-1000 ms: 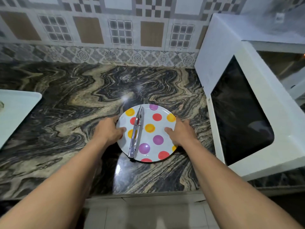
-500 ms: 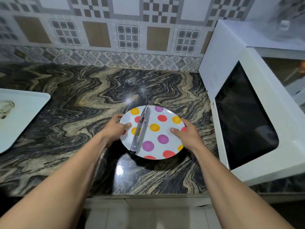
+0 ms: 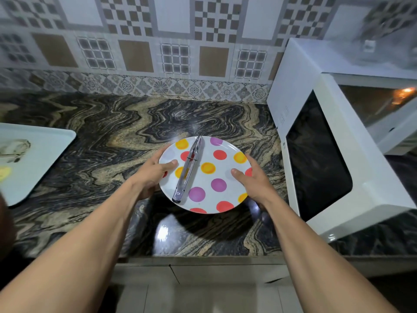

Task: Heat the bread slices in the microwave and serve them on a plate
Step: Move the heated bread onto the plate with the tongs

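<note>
**Plate coming up off the counter**

You are lifting the round white plate with orange, red and purple dots [image 3: 209, 201]. A second ago it was lying on the swirled black-and-tan stone counter [image 3: 101, 154] — now it is hanging above its own shadow. Your left hand [image 3: 151, 175] and right hand [image 3: 255, 184] are gripping opposite rims, thumbs on top. Slim metal tongs [image 3: 187, 170] are lying across it, near the open white microwave [image 3: 293, 82].

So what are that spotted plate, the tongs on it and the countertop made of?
The plate looks like glazed ceramic or melamine, I can't tell which: glossy white with printed coloured dots. The tongs seem metal, probably stainless steel, by their silvery shine. The countertop is polished stone, likely granite or marble: swirling black-and-tan veins, mirror-like glare.
</note>
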A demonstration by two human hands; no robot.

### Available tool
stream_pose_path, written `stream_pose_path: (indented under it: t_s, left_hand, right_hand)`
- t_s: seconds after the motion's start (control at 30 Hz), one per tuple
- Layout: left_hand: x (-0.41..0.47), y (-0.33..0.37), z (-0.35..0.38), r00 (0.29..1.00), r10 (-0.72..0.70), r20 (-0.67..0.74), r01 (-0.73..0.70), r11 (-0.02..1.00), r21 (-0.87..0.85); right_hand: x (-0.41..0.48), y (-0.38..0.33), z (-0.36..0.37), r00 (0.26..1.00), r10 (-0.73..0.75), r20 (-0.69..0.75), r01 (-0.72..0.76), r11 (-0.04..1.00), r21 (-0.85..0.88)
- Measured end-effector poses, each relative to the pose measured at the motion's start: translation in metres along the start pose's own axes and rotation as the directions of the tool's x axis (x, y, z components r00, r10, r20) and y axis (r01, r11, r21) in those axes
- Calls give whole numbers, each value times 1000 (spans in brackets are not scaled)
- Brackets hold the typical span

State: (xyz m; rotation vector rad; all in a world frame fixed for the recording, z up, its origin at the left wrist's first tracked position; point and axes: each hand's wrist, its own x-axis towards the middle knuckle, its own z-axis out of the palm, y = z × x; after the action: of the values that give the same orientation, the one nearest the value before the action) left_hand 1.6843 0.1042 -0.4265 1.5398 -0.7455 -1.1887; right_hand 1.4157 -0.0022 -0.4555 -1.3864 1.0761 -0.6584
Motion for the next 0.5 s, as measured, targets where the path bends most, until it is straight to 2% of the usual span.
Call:
stream_pose_path:
  t_s: [0.5]
  left_hand:
    - [-72, 37, 4, 997, -13, -70, 1, 987, -163]
  right_hand:
    - [-40, -52, -4, 987, -137, 85, 137, 991, 10]
